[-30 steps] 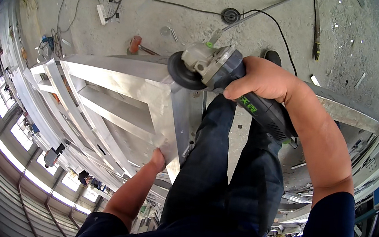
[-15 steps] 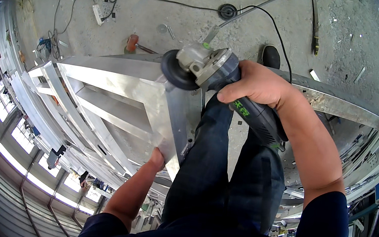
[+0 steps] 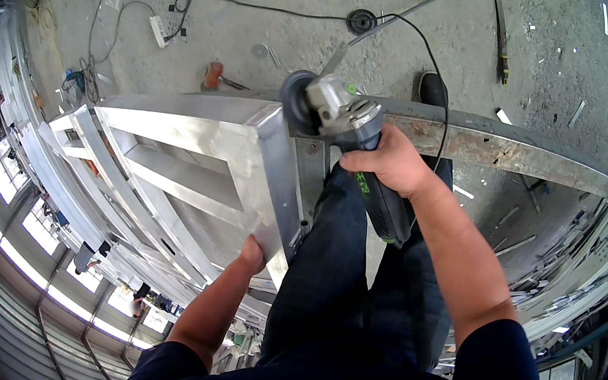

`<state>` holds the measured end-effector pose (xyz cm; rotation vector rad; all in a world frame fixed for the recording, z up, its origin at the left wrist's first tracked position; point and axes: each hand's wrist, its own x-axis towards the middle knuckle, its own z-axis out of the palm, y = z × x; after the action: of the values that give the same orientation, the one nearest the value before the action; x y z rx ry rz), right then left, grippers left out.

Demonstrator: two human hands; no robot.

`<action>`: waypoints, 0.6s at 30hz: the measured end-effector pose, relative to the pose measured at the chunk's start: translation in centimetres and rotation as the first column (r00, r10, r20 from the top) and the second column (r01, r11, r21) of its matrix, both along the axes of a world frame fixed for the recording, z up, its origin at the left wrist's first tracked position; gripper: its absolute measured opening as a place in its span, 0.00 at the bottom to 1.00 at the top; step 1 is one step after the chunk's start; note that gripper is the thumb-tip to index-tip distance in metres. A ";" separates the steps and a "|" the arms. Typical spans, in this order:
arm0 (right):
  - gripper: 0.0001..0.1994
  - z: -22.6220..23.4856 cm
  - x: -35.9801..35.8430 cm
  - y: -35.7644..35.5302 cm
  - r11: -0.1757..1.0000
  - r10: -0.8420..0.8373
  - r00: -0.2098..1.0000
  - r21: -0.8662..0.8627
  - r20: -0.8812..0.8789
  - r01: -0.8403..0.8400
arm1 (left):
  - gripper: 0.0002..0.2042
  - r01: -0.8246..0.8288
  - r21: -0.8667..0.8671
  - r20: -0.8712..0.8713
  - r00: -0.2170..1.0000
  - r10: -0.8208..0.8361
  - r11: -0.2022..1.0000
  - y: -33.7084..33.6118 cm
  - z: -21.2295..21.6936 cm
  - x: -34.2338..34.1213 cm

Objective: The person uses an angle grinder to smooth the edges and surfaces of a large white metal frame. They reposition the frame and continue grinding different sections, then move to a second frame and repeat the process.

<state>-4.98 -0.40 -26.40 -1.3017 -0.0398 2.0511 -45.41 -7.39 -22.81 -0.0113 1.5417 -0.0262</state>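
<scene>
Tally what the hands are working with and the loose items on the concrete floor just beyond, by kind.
Angle grinder, gripped by the right hand: 1
Shiny metal frame, steadied by the left hand: 1
Rusty steel beam: 1
White power strip on the floor: 1
Dark disc on the floor: 1
Total: 5

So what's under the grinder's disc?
The disc sits over the metal frame at its top corner. The exact contact spot is hidden behind the disc and the grinder.
</scene>
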 end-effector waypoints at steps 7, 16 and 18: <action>0.14 0.8 -4.7 -3.2 0.956 -0.277 0.961 -0.096 0.019 0.277 | 0.27 0.115 0.030 -0.086 0.990 -0.112 0.993 1.1 1.6 1.3; 0.15 3.9 -9.0 -2.1 0.943 -0.315 0.947 0.135 0.058 0.305 | 0.28 0.107 0.009 -0.089 0.990 -0.106 0.994 1.3 0.5 0.3; 0.14 4.3 -9.2 -1.7 0.949 -0.298 0.950 0.135 0.096 0.284 | 0.29 0.116 0.010 -0.086 0.990 -0.115 0.993 1.0 0.4 -0.5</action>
<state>-14.18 -2.14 -22.09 -1.2677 -0.0204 1.6970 -45.90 -6.38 -22.42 0.0899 1.6260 -0.1071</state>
